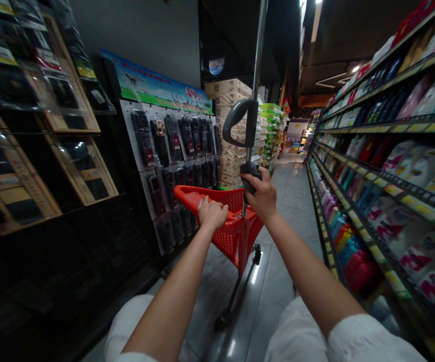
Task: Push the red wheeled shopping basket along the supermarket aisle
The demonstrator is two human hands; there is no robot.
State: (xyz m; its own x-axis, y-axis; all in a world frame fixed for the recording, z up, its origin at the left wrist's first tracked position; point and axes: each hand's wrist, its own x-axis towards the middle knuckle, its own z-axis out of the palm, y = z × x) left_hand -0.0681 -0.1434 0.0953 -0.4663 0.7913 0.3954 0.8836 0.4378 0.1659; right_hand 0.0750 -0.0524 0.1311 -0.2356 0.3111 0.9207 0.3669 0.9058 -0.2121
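Note:
A small red shopping cart (236,234) on wheels stands in a shop aisle in front of me. My left hand (211,212) rests on the cart's near rim, fingers curled over the red edge. A metal pole (257,75) rises from the cart, with a dark looped handle partway up. My right hand (260,193) is closed around a black grip on that pole, just above the basket. Nothing shows inside the basket from here.
A shelf rack (390,191) with bottles and refill pouches runs along the right. On the left hang dark packaged goods (179,151) and framed items. Stacked boxes (236,130) stand behind the cart. The grey tiled aisle floor (292,191) leads ahead.

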